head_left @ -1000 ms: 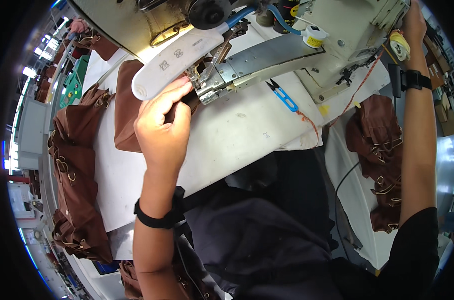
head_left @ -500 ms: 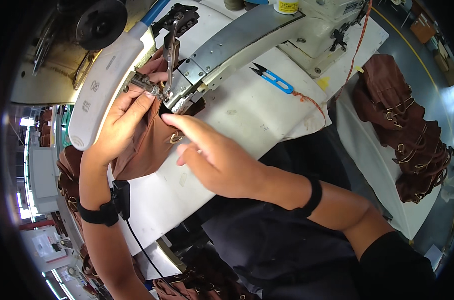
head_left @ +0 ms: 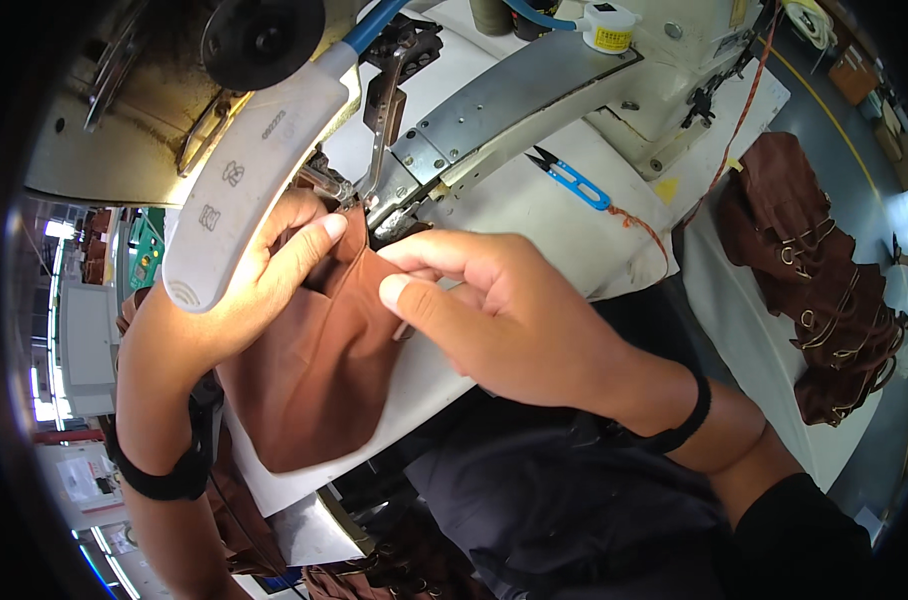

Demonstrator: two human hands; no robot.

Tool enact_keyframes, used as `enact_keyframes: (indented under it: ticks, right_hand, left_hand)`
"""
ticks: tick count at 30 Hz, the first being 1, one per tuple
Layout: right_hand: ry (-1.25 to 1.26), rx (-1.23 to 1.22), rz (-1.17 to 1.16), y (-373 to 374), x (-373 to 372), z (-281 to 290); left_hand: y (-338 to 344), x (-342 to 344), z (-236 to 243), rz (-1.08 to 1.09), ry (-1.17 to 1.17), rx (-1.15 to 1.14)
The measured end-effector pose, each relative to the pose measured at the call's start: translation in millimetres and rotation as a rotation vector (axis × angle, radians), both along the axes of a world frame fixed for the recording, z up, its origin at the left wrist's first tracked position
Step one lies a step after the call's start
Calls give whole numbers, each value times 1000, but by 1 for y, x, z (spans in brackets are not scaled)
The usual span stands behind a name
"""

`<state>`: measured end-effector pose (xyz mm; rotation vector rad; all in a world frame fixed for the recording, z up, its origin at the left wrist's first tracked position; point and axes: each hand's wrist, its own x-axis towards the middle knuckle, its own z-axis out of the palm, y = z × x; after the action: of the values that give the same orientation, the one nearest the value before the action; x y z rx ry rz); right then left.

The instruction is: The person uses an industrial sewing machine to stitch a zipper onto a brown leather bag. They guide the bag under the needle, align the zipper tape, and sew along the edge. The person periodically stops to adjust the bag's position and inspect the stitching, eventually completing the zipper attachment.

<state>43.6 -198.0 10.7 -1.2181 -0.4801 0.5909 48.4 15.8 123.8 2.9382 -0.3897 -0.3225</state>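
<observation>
A brown leather bag (head_left: 319, 385) lies under the needle area of a sewing machine (head_left: 519, 95), its lower part spread over the white table toward me. My left hand (head_left: 289, 255) is closed on the bag's upper edge close to the presser foot (head_left: 349, 192), thumb on top and the other fingers partly hidden. On the bag's right edge, my right hand (head_left: 504, 315) pinches the leather between thumb and fingers. A bit of metal hardware shows just below that pinch.
Blue thread snips (head_left: 574, 182) on an orange cord lie on the white table (head_left: 504, 220). A pile of brown leather bags (head_left: 809, 290) with metal rings rests at the right. The machine's white head cover (head_left: 249, 185) overhangs my left hand. Further brown pieces (head_left: 394, 570) lie below the table.
More of the bag now hangs out toward me, below the machine. My right hand went from extended fingers beside the bag to pinching its edge. The view has also shifted slightly.
</observation>
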Motion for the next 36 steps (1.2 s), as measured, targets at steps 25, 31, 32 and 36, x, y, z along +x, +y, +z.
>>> enact_keyframes:
  ticks: [25, 31, 32, 36]
  right_hand:
    - [-908, -335, -540, -1, 34, 2]
    - [-958, -401, -551, 0, 33, 6]
    - [-969, -400, -565, 0, 33, 6]
    - [-1006, -377, -617, 3, 34, 5]
  left_hand:
    - [30, -8, -98, 364, 108, -997]
    - [22, -1, -89, 263, 133, -1088]
    - [21, -2, -88, 268, 122, -1055]
    - [18, -5, -85, 266, 88, -907]
